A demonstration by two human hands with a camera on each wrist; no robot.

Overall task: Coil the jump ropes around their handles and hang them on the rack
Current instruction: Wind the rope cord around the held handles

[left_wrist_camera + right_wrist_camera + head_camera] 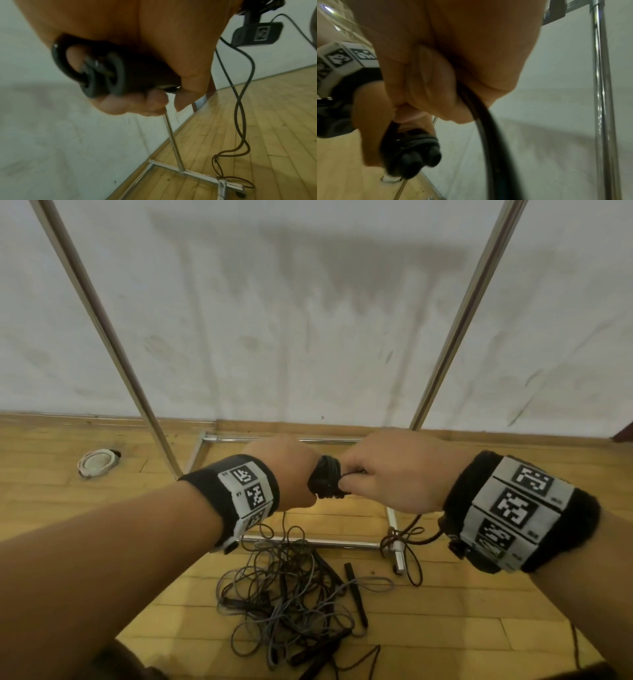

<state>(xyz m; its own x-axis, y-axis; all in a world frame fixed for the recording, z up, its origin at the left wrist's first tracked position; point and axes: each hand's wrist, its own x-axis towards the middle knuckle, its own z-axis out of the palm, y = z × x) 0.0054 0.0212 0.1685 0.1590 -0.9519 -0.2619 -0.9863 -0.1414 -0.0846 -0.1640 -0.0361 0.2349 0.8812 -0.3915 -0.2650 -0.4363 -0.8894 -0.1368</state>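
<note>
My left hand grips a pair of black jump rope handles with dark cord wound around them; the handle ends stick out past its curled fingers. My right hand, just to the right, pinches the cord against the bundle, and a black rope runs out under its palm. Both hands hover in front of the chrome rack, between its two uprights. The bundle also shows in the right wrist view.
A tangle of several grey and black jump ropes lies on the wooden floor below my hands, across the rack's base bar. A white round object sits by the wall at left. A dark cable hangs from the right wrist.
</note>
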